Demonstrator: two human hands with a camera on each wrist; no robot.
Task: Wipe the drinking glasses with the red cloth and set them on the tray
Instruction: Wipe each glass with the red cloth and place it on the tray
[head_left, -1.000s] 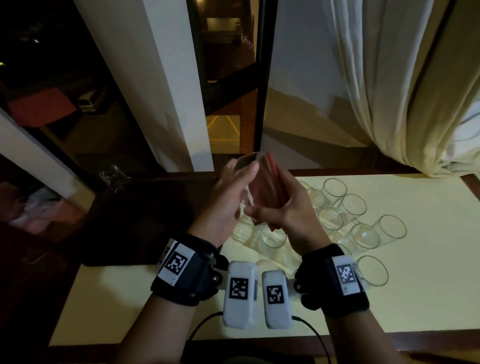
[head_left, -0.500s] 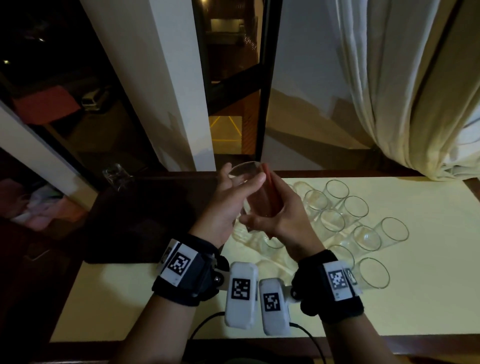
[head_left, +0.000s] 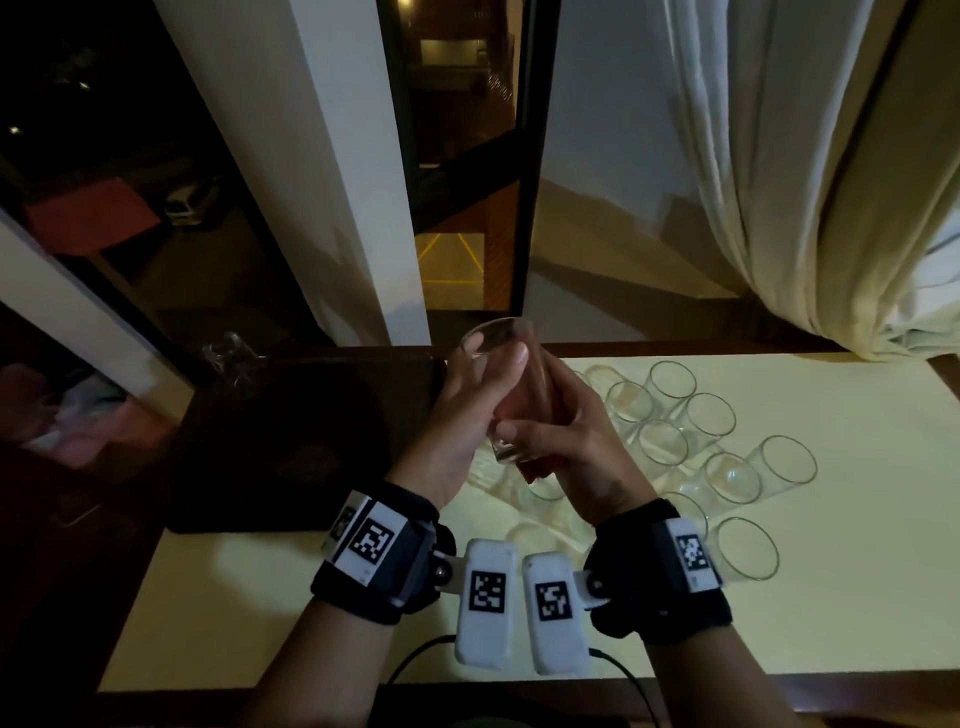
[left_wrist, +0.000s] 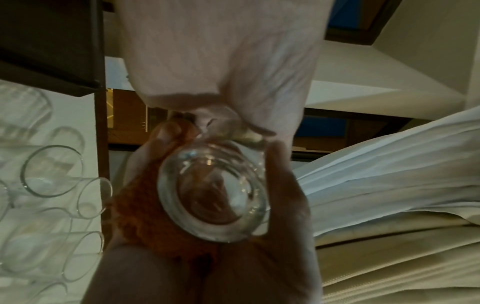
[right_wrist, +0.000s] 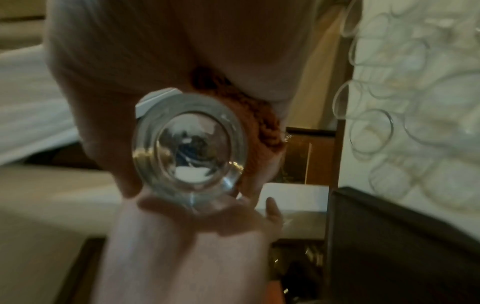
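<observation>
The left hand grips a glass in the air above the table. Its fingers are curled around the upper part of the glass, and the thumb lies on the wall just below the rim. The right hand holds the lower part of the same glass, with the red cloth pressed between its palm and the glass wall. Its thumb lies across the glass close to the base. A small piece of the cloth hangs out under this hand.

The glass is clear and straight, with a thick base. It is tilted, with the mouth up and away from the person and the base toward the wrists. In the left wrist view the thick round base faces the camera, and the cloth lies against its left side, inside the right hand. In the right wrist view the base is also toward the camera, and the cloth runs along its right side. Both wrist views are a little blurred.

The other glasses stand mouth up in a group on the pale table, to the right of the hands and partly under them. A dark tray lies on the left part of the table, just beside the left hand. One more glass seems to stand at the far edge of the tray, but I cannot tell if it is on the tray or behind it. A curtain hangs at the far right.
</observation>
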